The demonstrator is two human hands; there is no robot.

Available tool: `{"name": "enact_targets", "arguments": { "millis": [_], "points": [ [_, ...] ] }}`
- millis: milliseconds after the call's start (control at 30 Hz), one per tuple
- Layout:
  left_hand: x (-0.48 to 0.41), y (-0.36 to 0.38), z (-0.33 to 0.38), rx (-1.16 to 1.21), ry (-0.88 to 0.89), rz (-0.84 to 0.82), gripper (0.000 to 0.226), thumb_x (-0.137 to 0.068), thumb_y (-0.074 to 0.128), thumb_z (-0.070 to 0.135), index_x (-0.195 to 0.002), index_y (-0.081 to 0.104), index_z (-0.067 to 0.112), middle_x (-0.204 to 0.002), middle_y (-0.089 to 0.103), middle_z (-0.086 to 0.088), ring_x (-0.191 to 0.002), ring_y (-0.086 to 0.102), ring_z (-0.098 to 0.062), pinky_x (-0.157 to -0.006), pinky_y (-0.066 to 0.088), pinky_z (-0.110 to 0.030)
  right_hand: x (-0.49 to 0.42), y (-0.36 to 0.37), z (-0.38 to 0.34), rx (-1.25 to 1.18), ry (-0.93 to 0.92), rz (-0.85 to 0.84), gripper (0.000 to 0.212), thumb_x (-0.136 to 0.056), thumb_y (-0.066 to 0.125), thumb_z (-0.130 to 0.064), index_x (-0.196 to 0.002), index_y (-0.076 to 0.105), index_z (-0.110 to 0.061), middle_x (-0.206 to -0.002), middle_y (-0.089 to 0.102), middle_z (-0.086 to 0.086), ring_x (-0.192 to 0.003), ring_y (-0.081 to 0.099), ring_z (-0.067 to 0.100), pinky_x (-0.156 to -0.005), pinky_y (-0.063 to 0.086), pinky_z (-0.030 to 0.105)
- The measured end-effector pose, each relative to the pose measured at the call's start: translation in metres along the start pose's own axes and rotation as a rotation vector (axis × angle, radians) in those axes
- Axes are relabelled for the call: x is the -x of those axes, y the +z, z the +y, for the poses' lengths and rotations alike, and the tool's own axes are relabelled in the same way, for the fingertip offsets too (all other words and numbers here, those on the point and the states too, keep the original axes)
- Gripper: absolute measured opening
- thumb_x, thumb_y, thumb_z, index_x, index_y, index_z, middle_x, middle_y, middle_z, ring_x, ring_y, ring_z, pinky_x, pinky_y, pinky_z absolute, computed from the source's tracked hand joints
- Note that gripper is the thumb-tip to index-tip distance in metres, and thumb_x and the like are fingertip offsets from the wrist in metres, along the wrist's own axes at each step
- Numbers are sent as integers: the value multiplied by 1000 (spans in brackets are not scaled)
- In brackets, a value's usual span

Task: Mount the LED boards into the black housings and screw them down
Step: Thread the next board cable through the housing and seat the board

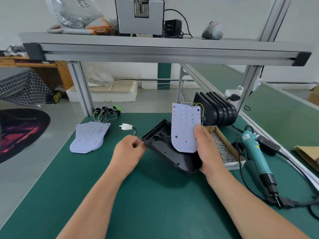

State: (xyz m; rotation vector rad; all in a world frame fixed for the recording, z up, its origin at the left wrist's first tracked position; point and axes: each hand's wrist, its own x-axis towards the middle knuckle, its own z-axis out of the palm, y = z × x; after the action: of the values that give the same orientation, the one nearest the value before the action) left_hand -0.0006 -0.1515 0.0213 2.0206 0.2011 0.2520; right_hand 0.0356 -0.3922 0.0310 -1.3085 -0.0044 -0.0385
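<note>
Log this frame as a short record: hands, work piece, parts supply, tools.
left hand: pinches at the left corner of the black housing
right hand: holds one LED board tilted up over the open housing
board status: not yet seated or screwed
spare boards: fanned stack, left on the green mat
spare housings: row standing behind
screws: in a cardboard box right of the housing
screwdriver: teal, lying far right, untouched

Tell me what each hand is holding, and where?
The right hand pinches the light board by its right edge. The left hand looks to pinch the black case at its left edge.
</note>
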Motion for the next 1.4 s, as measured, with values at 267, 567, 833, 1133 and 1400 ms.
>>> {"name": "enact_targets", "arguments": {
  "millis": [267,567,833,1133,1400],
  "points": [
    [-2,13,1,544,-91,103,51,-84,73,0,-64,34,26,-74,75,-1,-84,80,-35,-60,52,-27,4,3,-2,46,-58,-26,31,-110,48,-44,-120,73,-28,-125,76,-5,-116,72,15,-83,59,24],
    [-12,19,-5,1027,-196,70,36,-95,41,-17,-97,59,14,-75,58,1,-58,58,-11,-70,63,-39,5,1,-3,-47,21,-58,37,-111,47,-43,-134,67,-22,-128,75,-1,-119,72,20,-97,59,39],
    [0,8,1,189,55,-95,38,-80,48,14,-95,76,35,-60,55,11,-55,38,-13,-50,35,-25,3,-4,-3,-38,43,-69,42,-109,47,-48,-136,67,-22,-128,75,1,-118,72,21,-87,63,33],
    [-2,1,-4,220,104,-256,32,-96,63,41,-82,60,12,-67,43,4,-64,31,-20,-57,27,-31,3,-5,-2,-69,30,-89,41,-108,50,-51,-131,71,-25,-132,73,4,-120,71,24,-84,62,32],
    [-2,2,-2,188,12,-144,66,-75,64,71,-83,57,6,-71,27,-4,-67,22,-27,-55,19,-30,4,0,-4,-83,2,-82,45,-99,55,-57,-129,72,-28,-132,73,1,-122,70,19,-93,61,35]
  ]
}}
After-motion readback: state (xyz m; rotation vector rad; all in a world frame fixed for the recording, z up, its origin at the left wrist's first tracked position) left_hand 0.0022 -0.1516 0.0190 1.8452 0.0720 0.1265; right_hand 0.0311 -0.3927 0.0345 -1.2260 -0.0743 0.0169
